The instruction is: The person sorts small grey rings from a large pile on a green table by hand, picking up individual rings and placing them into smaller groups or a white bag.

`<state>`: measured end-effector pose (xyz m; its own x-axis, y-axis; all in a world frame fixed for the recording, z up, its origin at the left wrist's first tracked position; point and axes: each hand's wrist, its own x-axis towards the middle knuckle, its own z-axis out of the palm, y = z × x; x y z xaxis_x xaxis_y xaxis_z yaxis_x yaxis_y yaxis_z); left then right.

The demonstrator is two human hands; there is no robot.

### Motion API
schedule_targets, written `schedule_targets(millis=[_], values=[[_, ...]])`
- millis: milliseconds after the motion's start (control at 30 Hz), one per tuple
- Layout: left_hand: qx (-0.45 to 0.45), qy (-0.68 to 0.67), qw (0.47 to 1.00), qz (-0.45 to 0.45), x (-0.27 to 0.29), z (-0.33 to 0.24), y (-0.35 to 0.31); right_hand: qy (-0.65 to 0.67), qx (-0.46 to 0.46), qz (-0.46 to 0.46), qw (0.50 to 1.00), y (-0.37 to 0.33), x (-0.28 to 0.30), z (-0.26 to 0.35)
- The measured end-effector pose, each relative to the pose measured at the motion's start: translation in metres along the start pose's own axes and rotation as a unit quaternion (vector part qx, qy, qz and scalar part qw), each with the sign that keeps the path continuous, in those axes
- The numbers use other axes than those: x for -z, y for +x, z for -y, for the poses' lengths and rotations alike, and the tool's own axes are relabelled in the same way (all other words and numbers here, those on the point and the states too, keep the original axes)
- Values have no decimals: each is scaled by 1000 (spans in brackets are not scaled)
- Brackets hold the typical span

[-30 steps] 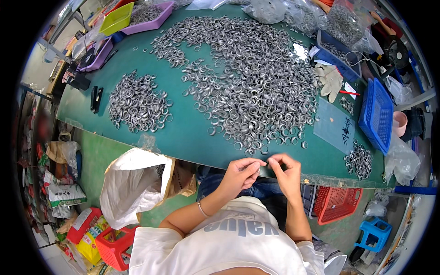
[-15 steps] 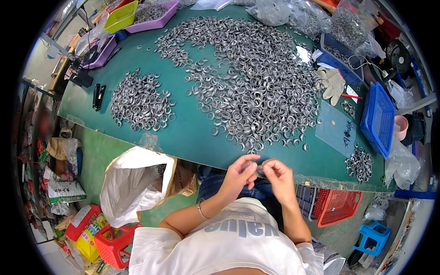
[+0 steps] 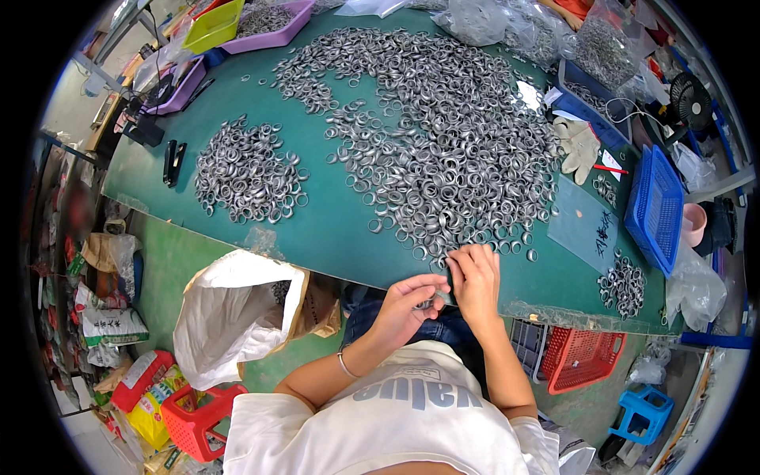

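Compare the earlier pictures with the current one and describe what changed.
The right hand has moved forward to the near edge of the large ring pile; whether it has taken anything is unclear. The left hand, holding a ring, stays nearly in place. The smaller ring pile and white sack look unchanged.

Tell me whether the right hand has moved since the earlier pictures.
Yes. Judged against the green table, the right hand has moved forward, up to the near edge of the large ring pile.
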<state>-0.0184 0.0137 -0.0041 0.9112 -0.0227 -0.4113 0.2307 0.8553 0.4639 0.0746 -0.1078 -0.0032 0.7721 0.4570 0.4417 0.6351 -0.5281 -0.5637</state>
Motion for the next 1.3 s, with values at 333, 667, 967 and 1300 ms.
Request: schedule_targets(millis=[333, 667, 967, 1300], values=[[-205, 313, 928, 6, -6, 7, -6, 641, -422, 140, 625, -31, 21, 14], [-6, 47, 999, -2, 5, -6, -5, 70, -43, 16, 996, -7, 9, 16], [-84, 87, 992, -41, 6, 2, -3, 279, -267, 25, 922, -21, 6, 10], [-219, 340, 915, -9, -10, 0, -6, 652, -421, 78, 626, -31, 18, 24]])
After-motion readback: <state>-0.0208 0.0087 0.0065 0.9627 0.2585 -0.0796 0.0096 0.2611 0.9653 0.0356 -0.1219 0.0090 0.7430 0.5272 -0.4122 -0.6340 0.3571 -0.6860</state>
